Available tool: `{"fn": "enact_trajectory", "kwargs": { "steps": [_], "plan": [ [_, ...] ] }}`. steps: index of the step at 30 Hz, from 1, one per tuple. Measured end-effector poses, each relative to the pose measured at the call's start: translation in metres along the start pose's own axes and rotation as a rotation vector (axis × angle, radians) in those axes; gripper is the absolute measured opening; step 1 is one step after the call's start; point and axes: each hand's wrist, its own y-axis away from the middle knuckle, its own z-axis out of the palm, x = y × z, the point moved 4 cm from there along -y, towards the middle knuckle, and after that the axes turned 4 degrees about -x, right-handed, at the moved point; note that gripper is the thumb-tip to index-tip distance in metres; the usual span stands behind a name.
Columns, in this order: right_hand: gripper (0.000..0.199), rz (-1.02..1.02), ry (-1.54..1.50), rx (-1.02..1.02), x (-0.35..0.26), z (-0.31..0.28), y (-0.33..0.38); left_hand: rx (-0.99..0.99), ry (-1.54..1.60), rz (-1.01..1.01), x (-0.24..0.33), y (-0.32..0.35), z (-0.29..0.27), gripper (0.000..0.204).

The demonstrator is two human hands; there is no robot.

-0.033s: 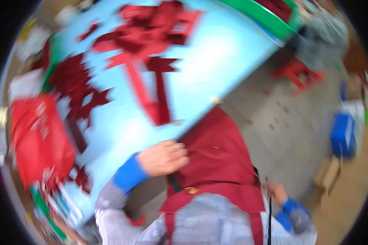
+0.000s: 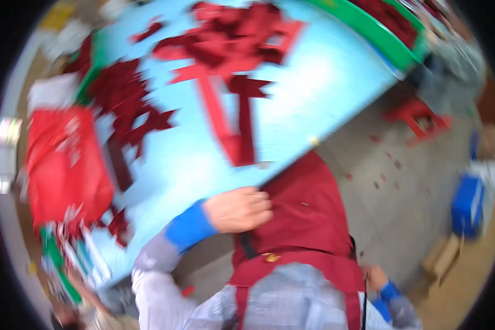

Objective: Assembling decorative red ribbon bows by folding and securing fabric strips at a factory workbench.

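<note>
My left hand (image 2: 239,210) rests at the table's near edge, beside the dark red apron (image 2: 297,214) that I wear. Its fingers are curled closed; whether anything is inside them is hidden. Low at the apron's right side is my right hand (image 2: 375,276), small and blurred, its fingers partly hidden. On the light blue table (image 2: 313,71), a folded red ribbon strip (image 2: 244,143) with notched ends lies just beyond my left hand. Farther back sits a heap of red ribbon pieces (image 2: 231,38). Another pile of darker red ribbon (image 2: 121,91) lies to the left.
A red bag (image 2: 69,165) stands at the table's left side. Green trays (image 2: 368,30) with red pieces sit at the far right and left. A co-worker in grey (image 2: 456,71) is beyond, near a red stool (image 2: 421,121). A blue box (image 2: 467,206) and cardboard (image 2: 443,256) are right.
The whole view has shifted, so the table and ribbons appear farther right. Another person shows more at the lower left. My left hand stays closed by the apron; my right hand remains at its side.
</note>
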Motion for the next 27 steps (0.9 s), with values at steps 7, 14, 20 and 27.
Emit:
{"fn": "enact_trajectory", "kwargs": {
  "steps": [7, 14, 20, 27],
  "plan": [
    [0.037, 0.173, 0.154, -0.595, 0.052, -0.001, -0.035, 0.145, -0.183, -0.185, 0.035, 0.029, 0.022, 0.012],
    [0.034, -0.036, 0.262, -0.588, 0.057, -0.023, -0.103, 0.392, 0.077, -0.405, 0.095, 0.068, 0.039, 0.01],
    [0.032, -0.156, 0.281, -0.521, 0.053, -0.021, -0.14, 0.96, -0.203, -0.942, 0.123, 0.152, 0.001, 0.022],
    [0.03, -0.228, 0.275, -0.397, 0.052, -0.03, -0.149, 0.976, -0.675, -1.461, 0.152, 0.233, -0.011, 0.02]
  ]
}}
